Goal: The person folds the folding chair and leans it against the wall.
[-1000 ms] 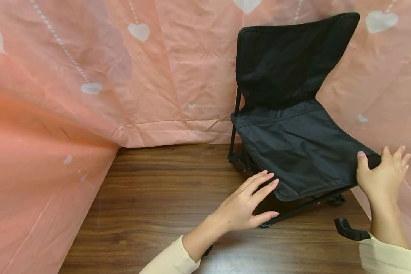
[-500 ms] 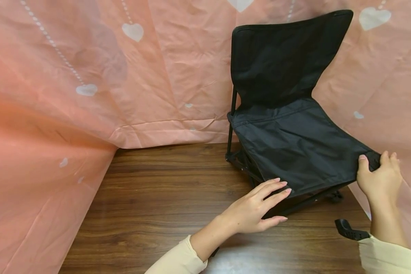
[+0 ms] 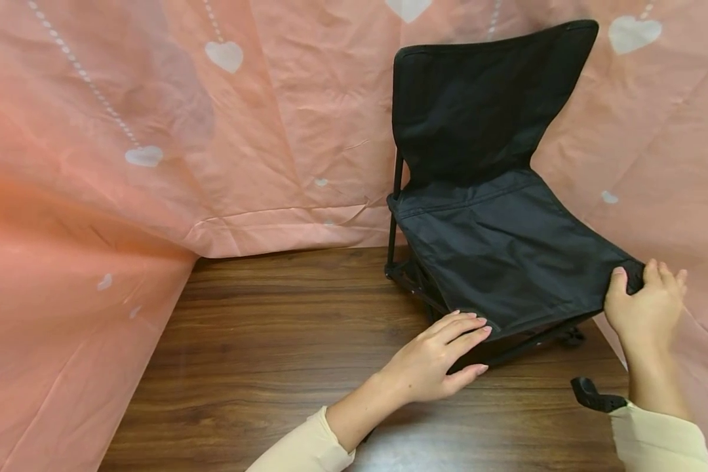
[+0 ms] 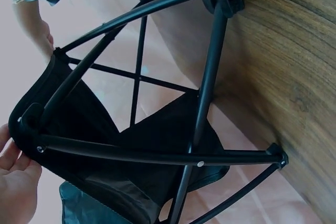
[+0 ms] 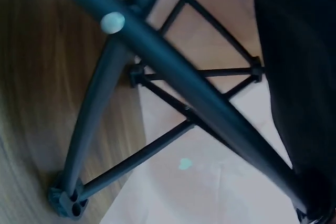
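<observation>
Now resting left hand over the near left corner of the seat on the black folding chair, set up on the wood-grain floor before the pink heart-print curtain; covering a corner plainly visible a second ago, fingers nearly straight, thumb apart below; gripping the near right corner with right hand, thumb on top, fingers drawn in from an earlier spread; probably gaining steadier control across the front edge.
</observation>
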A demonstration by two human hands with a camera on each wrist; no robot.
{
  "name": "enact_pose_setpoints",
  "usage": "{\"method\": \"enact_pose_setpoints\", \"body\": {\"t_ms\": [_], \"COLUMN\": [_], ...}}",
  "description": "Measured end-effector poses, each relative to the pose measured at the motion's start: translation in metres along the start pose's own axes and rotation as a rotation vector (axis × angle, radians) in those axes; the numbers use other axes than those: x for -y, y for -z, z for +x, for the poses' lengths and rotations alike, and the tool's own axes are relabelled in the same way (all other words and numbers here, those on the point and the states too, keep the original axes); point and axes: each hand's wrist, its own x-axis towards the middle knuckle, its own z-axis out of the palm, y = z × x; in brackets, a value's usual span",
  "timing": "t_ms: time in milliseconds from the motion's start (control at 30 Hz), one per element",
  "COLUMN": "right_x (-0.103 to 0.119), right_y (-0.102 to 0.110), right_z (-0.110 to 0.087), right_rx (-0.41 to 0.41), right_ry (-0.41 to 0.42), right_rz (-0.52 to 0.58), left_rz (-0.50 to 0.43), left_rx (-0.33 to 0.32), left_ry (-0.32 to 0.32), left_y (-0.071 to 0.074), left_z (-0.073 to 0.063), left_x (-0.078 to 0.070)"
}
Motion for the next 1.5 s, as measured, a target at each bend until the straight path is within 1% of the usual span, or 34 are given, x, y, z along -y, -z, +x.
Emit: {"method": "enact_pose_setpoints", "body": {"t_ms": [233, 367, 433, 633, 733, 867, 967, 1067, 1200, 1367, 1500], "right_x": [-0.007, -0.012, -0.014, -0.019, -0.019, -0.017, -0.010, 0.003, 0.019, 0.024, 0.025], "right_y": [-0.004, -0.007, -0.009, -0.014, -0.017, -0.020, -0.020, -0.020, -0.019, -0.025, -0.031], "right_z": [-0.003, -0.005, -0.007, -0.011, -0.013, -0.018, -0.024, -0.032, -0.040, -0.042, -0.041], "right_rx": [-0.053, -0.123, -0.142, -0.224, -0.279, -0.359, -0.404, -0.410, -0.402, -0.390, -0.387], "right_ry": [0.036, 0.089, 0.112, 0.181, 0.212, 0.212, 0.192, 0.184, 0.230, 0.296, 0.355], "right_rz": [0.061, 0.090, 0.093, 0.166, 0.196, 0.279, 0.396, 0.522, 0.640, 0.723, 0.720], "left_rz": [-0.007, -0.013, -0.020, -0.030, -0.029, -0.036, -0.044, -0.055, -0.064, -0.075, -0.081], "left_rx": [-0.048, -0.098, -0.117, -0.142, -0.166, -0.204, -0.230, -0.264, -0.307, -0.331, -0.347], "left_ry": [0.040, 0.058, 0.069, 0.100, 0.124, 0.155, 0.166, 0.167, 0.169, 0.174, 0.174], "left_y": [-0.004, -0.006, -0.007, -0.008, -0.006, -0.002, 0.001, 0.002, 0.002, 0.005, 0.008], "left_z": [-0.004, -0.008, -0.010, -0.014, -0.018, -0.023, -0.028, -0.033, -0.039, -0.044, -0.049], "left_x": [-0.002, -0.002, -0.002, -0.002, -0.002, 0.000, 0.002, 0.004, 0.007, 0.013, 0.017]}}
